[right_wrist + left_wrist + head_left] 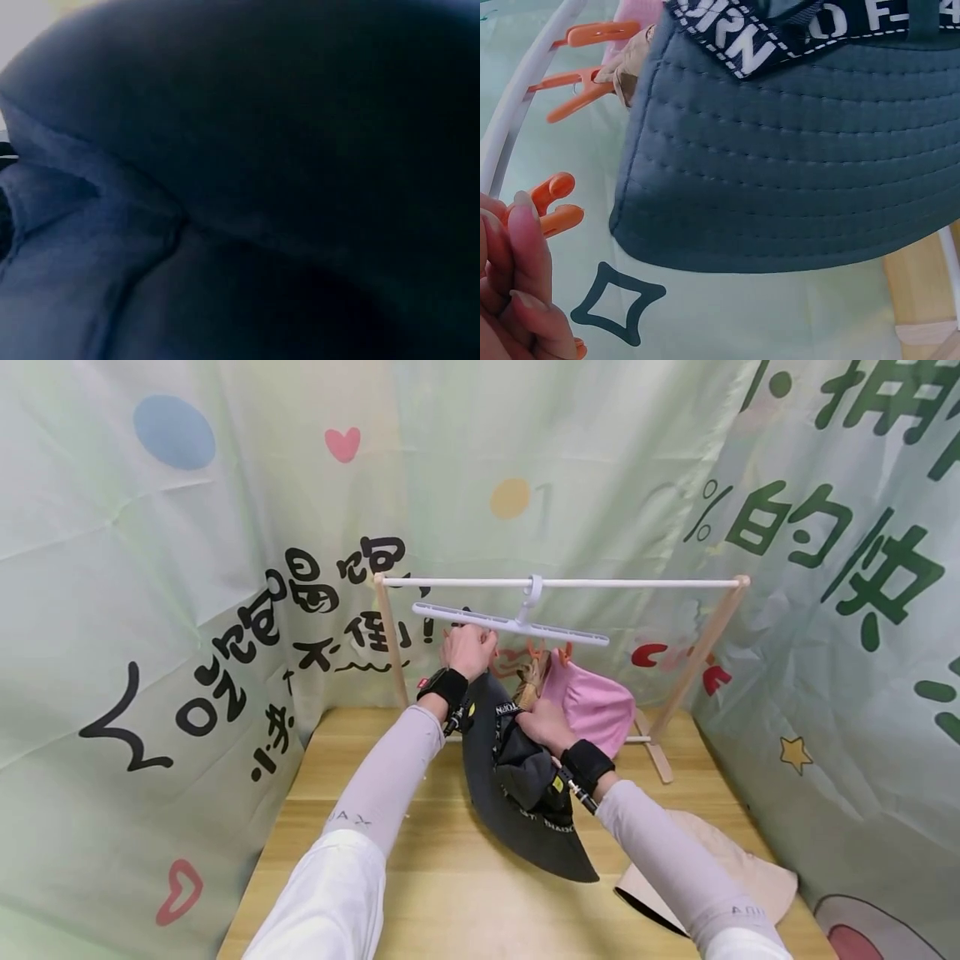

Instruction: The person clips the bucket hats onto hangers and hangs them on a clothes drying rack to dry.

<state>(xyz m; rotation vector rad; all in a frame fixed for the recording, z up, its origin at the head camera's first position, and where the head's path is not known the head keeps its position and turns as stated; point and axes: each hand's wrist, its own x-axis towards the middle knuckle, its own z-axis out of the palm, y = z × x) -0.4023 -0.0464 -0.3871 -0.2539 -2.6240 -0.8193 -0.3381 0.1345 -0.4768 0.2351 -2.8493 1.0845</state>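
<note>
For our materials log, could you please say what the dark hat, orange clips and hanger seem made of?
Dark hat: matte, probably woven fabric, with stitched rows and soft folds. Orange clips: likely plastic, smooth and evenly coloured. Hanger: probably smooth moulded plastic, uniformly pale.

You have a dark-grey bucket hat [521,768] with a white-lettered black band [739,45], orange clothespins [562,220], a pale-lilac hanger [517,627], pink cloth [592,697] behind, a beige hat [753,872] near right, and a yellowish wood-grain tabletop [435,885].
</note>
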